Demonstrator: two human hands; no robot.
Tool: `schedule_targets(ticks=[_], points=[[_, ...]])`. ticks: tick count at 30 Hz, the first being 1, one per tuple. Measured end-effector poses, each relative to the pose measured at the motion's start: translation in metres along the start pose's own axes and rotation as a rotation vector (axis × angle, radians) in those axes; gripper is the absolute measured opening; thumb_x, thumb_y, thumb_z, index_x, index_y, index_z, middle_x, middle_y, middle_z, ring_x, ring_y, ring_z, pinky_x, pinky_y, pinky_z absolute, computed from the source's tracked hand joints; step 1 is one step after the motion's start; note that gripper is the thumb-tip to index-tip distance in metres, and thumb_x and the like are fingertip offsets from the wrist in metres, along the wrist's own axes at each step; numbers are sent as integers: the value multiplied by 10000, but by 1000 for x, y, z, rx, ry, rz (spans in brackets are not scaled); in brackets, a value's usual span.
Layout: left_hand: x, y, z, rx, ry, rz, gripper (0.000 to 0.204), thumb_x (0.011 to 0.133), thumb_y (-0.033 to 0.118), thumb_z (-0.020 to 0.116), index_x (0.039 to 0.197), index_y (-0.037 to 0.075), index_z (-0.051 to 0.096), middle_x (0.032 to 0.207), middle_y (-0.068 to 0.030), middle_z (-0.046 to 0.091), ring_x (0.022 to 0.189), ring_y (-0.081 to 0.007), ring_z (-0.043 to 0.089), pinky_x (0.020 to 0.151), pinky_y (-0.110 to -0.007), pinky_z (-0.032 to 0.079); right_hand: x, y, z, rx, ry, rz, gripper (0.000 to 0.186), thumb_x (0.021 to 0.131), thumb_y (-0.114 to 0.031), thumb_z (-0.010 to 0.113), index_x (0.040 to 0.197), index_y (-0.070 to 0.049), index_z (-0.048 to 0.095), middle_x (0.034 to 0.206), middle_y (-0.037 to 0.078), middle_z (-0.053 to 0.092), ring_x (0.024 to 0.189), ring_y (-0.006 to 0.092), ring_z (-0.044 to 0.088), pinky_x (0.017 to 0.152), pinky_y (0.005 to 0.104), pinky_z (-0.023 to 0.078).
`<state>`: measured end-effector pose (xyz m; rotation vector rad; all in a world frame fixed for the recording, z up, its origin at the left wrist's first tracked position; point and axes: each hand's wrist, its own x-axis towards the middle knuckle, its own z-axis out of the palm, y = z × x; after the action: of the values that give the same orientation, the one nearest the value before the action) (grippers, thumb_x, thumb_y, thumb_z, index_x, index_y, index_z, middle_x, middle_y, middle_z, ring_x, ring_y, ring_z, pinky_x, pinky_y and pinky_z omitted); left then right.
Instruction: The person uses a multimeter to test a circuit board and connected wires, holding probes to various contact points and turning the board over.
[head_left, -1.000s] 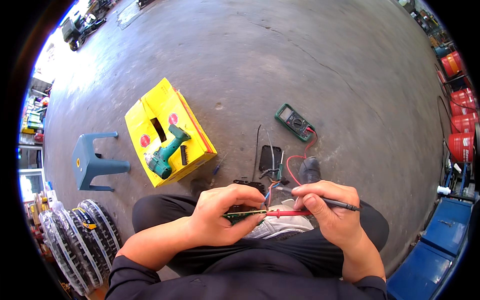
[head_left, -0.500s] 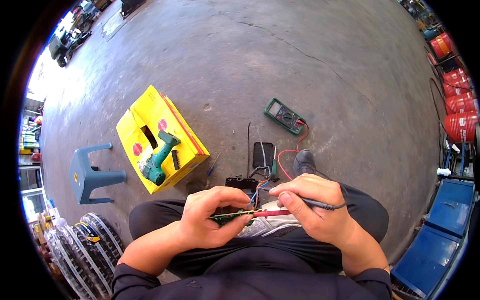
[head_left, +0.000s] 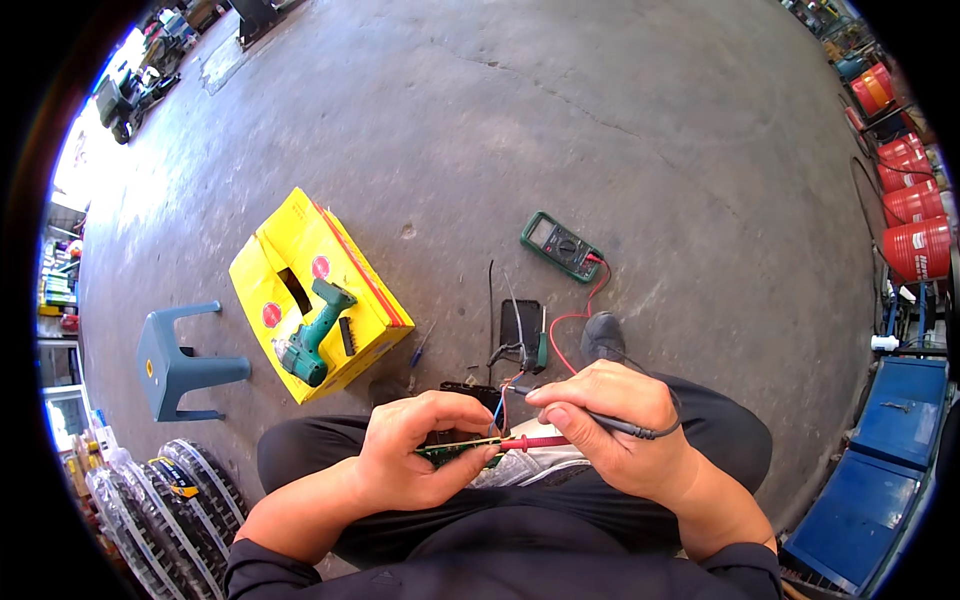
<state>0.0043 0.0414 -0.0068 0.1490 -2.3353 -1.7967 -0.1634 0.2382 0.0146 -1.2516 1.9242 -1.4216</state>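
The left hand (head_left: 408, 450) pinched a thin green circuit board (head_left: 450, 444) between its thumb and curled fingertips, just above the person's lap at the bottom centre of the view. The right hand (head_left: 632, 455), at 3 o'clock from the board, was closed around a slim red test probe (head_left: 546, 442) and a slim black test probe (head_left: 634, 429). The red one pointed towards 9 o'clock, its tip at the board's near end, though contact could not be told; the black one's tip lay near thin blue and orange wires (head_left: 498, 408) above the board. At 1 o'clock from the board, a rectangular green-rimmed multimeter (head_left: 562, 247) lay on the grey concrete floor (head_left: 660, 210), a red lead running from it towards the right hand. Between the meter and the board were a flat black plastic tray (head_left: 519, 322) and, just beside it, a green-handled screwdriver (head_left: 542, 350). Towards 11 o'clock stood a yellow cardboard box (head_left: 375, 318) with a green power-tool body (head_left: 318, 335) and a short black strip (head_left: 348, 337) on top; a blue-grey plastic stool (head_left: 168, 358) stood farther off at 10 o'clock.
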Motion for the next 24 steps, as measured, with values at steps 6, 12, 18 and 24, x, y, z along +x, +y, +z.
schedule_targets(ticks=[6, 12, 18, 24], points=[[2, 3, 0, -1, -10, 1, 327, 827, -10, 841, 1107, 2, 673, 1000, -106, 740, 879, -170, 782, 775, -277, 627, -1, 5, 3, -32, 39, -56, 136, 926, -81, 765, 1046, -18, 776, 805, 88, 727, 671, 234, 639, 652, 345, 480], [2, 3, -1, -14, -17, 12, 322, 835, -20, 833, 1110, -3, 667, 1005, -105, 737, 888, -166, 780, 782, -279, 629, 0, 4, 4, -32, 57, -53, 137, 921, -78, 770, 1044, -18, 775, 798, 84, 724, 671, 230, 638, 650, 338, 478], [1, 0, 1, -32, -15, 14, 327, 834, -22, 833, 1113, -3, 663, 1000, -105, 734, 882, -167, 779, 781, -278, 629, 0, 4, 5, -36, 50, -57, 142, 920, -82, 773, 1048, -22, 774, 787, 79, 717, 665, 226, 630, 652, 337, 477], [2, 2, 0, -11, -24, 21, 326, 834, -22, 833, 1111, -2, 662, 1001, -105, 734, 879, -165, 778, 781, -278, 628, -1, 6, 5, -44, 55, -66, 142, 920, -80, 770, 1051, -24, 774, 780, 79, 714, 664, 225, 629, 654, 337, 478]])
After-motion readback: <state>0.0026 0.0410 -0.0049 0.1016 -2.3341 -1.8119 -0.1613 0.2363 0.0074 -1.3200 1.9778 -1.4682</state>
